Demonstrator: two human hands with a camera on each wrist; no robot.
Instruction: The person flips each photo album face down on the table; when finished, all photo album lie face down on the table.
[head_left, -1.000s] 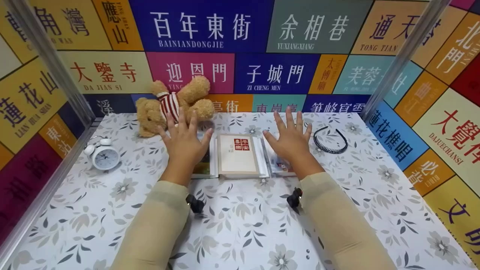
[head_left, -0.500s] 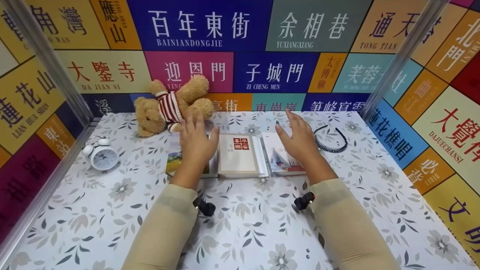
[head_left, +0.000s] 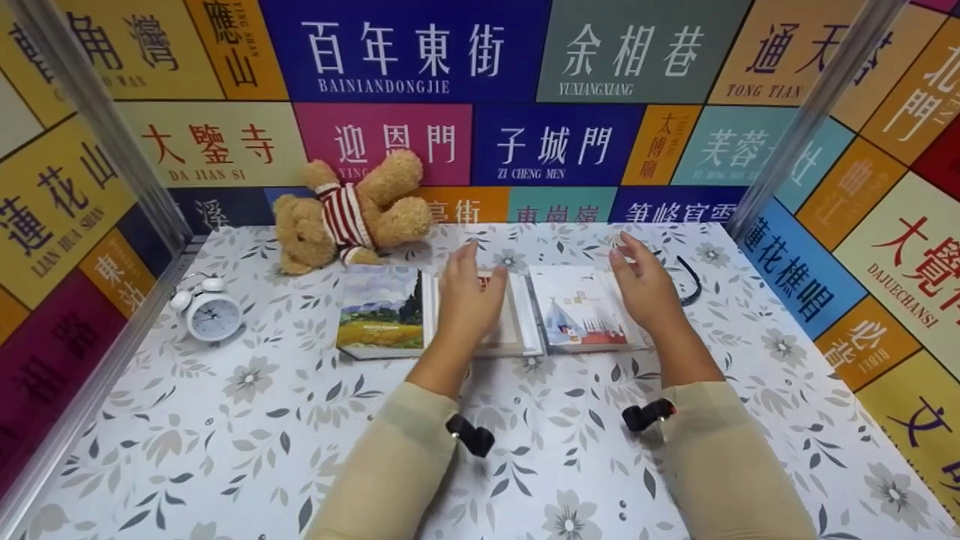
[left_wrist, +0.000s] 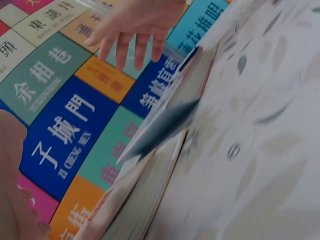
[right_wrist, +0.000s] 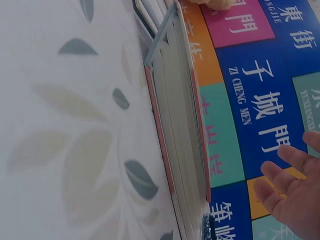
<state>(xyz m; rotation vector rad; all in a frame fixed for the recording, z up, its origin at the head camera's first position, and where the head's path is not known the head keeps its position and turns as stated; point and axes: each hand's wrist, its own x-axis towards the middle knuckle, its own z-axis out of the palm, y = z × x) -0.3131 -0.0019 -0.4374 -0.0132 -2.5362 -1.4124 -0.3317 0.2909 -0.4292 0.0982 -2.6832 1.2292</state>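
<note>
Three books lie side by side: one with a painted landscape cover [head_left: 381, 311], a beige book [head_left: 514, 322] in the middle, and a white book with a blue-and-red drawing [head_left: 577, 304] on the right. My left hand [head_left: 471, 296] hovers over the beige book, fingers loosely extended, covering much of its cover. Beside the white book's right edge is my right hand [head_left: 651, 289], its fingers slightly bent with nothing between them. In the right wrist view, that right hand [right_wrist: 295, 192] appears raised above the level of the white book's page edges [right_wrist: 182, 115].
A white twin-bell alarm clock [head_left: 210, 311] stands at the left. Behind the books, a teddy bear [head_left: 349, 214] in a striped shirt lies against the sign-covered wall [head_left: 405, 52]. A dark headband [head_left: 690, 281] is partly hidden behind my right hand. A floral cloth [head_left: 262, 435] covers the table.
Both hands have moved to the right, the left from the landscape book to the beige one, the right to the white book's outer edge. Their spread fingers have drawn together. The books stay put.
</note>
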